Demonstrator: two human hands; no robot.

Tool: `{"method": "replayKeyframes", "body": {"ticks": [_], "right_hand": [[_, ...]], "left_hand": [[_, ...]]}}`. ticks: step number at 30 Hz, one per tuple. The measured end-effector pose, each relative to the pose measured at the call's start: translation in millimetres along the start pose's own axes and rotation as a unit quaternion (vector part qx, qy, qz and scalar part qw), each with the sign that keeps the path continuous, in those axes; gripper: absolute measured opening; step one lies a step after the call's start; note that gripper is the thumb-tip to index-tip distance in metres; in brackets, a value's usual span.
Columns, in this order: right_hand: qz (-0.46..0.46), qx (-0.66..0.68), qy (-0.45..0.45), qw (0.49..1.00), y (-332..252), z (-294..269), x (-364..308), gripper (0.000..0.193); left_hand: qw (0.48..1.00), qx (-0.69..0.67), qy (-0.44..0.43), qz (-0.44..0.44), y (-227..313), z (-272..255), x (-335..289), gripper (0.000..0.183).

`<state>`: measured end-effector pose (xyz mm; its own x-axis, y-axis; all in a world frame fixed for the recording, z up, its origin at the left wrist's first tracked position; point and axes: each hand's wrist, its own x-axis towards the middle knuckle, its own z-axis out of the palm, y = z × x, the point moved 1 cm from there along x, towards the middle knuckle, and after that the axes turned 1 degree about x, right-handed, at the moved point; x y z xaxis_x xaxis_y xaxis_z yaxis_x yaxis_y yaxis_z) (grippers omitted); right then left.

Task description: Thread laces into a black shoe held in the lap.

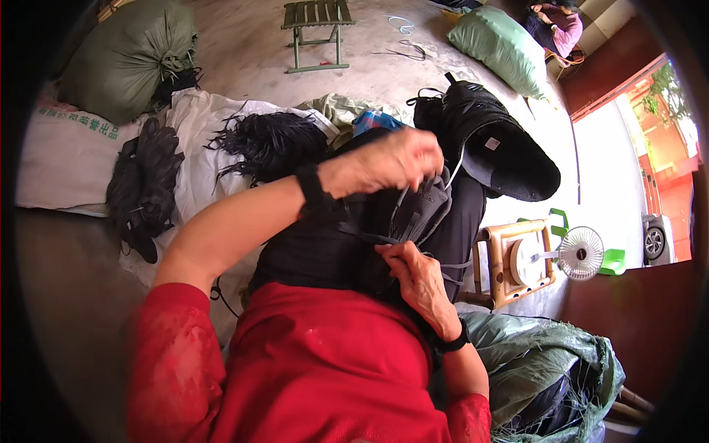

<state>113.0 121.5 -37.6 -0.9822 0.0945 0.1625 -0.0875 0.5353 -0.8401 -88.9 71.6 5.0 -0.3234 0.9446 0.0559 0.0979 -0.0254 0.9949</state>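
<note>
A dark grey shoe upper (422, 213) with cords threaded through it lies across my black-trousered lap. Above it my left hand (399, 159) is closed and slightly smeared by motion, and a pale grey shoelace (402, 199) runs down from its fingers. At the near end of the upper my right hand (417, 277) pinches a darker grey lace (369, 237) between thumb and fingers. More loose lace (456, 275) trails beside that hand. Past my knee rests a larger black shoe upper (509, 151), its opening toward me.
A pile of black laces (273, 144) and dark uppers (146, 184) lie on white sacks at left. A small fan (580, 253) stands by a bamboo stool (518, 267). At lower right is an open green sack (539, 354). Farther off are a folding stool (317, 15) and another person (565, 33).
</note>
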Motion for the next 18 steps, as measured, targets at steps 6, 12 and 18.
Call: {"method": "replayKeyframes", "body": {"ticks": [6,12,18], "right_hand": [[0.073,0.134,0.292,0.944,-16.0,-38.4,28.5,0.019],[0.116,0.398,0.152,0.897,-33.2,-40.2,55.6,0.023],[0.171,0.468,0.147,0.855,-17.3,-79.0,29.9,0.019]], "left_hand": [[0.96,0.194,0.009,0.2,32.4,-5.6,-17.1,0.013],[0.928,0.229,0.076,0.282,22.4,2.1,-22.4,0.014],[0.953,0.269,-0.011,0.138,-25.2,42.0,-70.8,0.09]]}}
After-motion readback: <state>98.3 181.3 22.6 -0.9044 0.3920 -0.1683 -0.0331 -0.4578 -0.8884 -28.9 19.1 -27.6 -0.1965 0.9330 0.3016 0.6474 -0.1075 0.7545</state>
